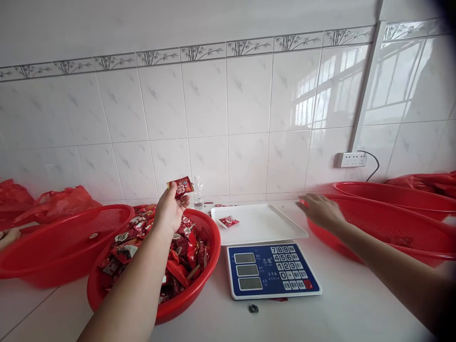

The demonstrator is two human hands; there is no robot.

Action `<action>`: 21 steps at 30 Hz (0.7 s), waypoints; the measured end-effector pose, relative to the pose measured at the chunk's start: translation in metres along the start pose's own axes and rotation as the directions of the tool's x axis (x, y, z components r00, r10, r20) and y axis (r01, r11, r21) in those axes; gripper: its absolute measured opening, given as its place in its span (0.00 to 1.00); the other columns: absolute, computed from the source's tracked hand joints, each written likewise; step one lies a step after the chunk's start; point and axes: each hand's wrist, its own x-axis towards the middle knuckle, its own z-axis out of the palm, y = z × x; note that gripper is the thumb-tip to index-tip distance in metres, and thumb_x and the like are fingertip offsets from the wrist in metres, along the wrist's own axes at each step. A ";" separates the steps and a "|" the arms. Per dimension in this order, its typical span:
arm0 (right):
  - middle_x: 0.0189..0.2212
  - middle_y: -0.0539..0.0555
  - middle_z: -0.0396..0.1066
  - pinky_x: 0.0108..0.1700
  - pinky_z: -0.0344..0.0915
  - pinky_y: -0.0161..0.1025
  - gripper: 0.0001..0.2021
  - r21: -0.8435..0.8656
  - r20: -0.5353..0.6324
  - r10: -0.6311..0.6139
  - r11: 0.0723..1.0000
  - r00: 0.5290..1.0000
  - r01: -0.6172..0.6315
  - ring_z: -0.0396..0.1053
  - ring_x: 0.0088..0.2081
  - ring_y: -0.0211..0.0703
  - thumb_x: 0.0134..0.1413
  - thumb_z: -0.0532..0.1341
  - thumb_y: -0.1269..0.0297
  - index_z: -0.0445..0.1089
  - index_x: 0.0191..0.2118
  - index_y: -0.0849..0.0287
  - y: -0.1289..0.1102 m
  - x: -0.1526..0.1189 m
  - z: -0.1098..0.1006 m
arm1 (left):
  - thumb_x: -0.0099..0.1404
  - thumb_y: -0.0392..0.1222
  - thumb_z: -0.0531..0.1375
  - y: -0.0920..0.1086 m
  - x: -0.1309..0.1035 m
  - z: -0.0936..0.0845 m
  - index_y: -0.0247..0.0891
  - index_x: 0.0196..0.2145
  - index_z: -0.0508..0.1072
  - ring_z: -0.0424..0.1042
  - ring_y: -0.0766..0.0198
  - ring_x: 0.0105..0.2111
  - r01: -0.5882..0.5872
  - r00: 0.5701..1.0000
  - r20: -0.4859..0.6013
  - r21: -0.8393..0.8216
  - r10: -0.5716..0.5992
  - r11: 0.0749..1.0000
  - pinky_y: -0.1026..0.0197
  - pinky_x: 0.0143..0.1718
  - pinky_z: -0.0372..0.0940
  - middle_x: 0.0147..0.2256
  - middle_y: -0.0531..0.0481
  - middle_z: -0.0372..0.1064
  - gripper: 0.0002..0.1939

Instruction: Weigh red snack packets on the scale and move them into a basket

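Observation:
My left hand (168,210) pinches a small red snack packet (182,186) between thumb and fingers, above a red basket (211,266) heaped with similar wrapped packets. My right hand (322,210), a little blurred, reaches out with fingers stretched and nothing seen in them, by the near-left rim of another red basket (388,216). Whether it touches that rim I cannot tell. Between the hands stands a scale with a blue keypad panel (274,270) and a white weighing tray (263,223). One red packet (228,221) lies on the tray's left part.
A red basket (53,247) at left holds a small item; another person's hand (10,237) shows beyond it. Red bags (64,202) lie behind. A clear bottle (198,192) stands near the tiled wall. A small dark object (253,308) lies before the scale. A socket strip (352,159) is on the wall.

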 end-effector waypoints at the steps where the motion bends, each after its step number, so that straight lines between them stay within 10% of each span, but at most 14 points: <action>1: 0.53 0.65 0.62 0.49 0.54 0.61 0.19 0.033 0.028 -0.099 0.995 0.995 0.098 0.57 0.54 0.62 0.55 0.51 0.55 0.68 0.47 0.58 -0.023 0.001 0.007 | 0.57 0.42 0.62 0.000 0.000 0.000 0.35 0.31 0.68 0.67 0.71 0.18 -0.001 1.000 0.002 0.005 0.001 1.000 0.68 0.21 0.64 0.24 0.53 0.68 0.09; 5: 0.54 0.53 0.63 0.55 0.55 0.47 0.20 0.207 0.173 -0.454 0.884 0.874 0.418 0.59 0.55 0.47 0.52 0.56 0.56 0.65 0.52 0.50 -0.111 -0.007 0.038 | 0.55 0.43 0.63 -0.002 0.002 -0.003 0.35 0.30 0.67 0.67 0.71 0.18 -0.001 1.000 0.023 0.021 0.000 1.000 0.69 0.20 0.63 0.23 0.54 0.68 0.10; 9: 0.52 0.51 0.65 0.50 0.59 0.40 0.22 0.318 0.255 -0.559 0.819 0.789 0.478 0.62 0.52 0.45 0.49 0.58 0.60 0.64 0.53 0.49 -0.164 -0.018 0.063 | 0.59 0.41 0.60 0.002 0.001 -0.002 0.36 0.30 0.67 0.67 0.71 0.18 0.018 1.000 -0.016 0.011 -0.018 1.000 0.69 0.20 0.63 0.22 0.54 0.67 0.06; 17: 0.40 0.59 0.72 0.37 0.61 0.40 0.18 0.333 0.239 -0.415 0.884 0.878 0.327 0.69 0.40 0.48 0.60 0.44 0.58 0.66 0.47 0.57 -0.199 -0.017 0.063 | 0.67 0.41 0.50 0.028 0.000 -0.001 0.31 0.34 0.70 0.64 0.74 0.19 0.102 0.993 -0.038 -0.172 -0.110 0.980 0.73 0.19 0.62 0.28 0.46 0.70 0.13; 21: 0.42 0.56 0.72 0.40 0.61 0.41 0.16 0.365 0.206 -0.485 0.844 0.850 0.393 0.68 0.42 0.48 0.58 0.48 0.57 0.65 0.49 0.53 -0.228 -0.025 0.046 | 0.67 0.42 0.50 0.033 0.004 -0.006 0.30 0.33 0.70 0.65 0.74 0.20 0.090 0.994 -0.035 -0.203 -0.100 0.975 0.73 0.19 0.62 0.28 0.46 0.71 0.14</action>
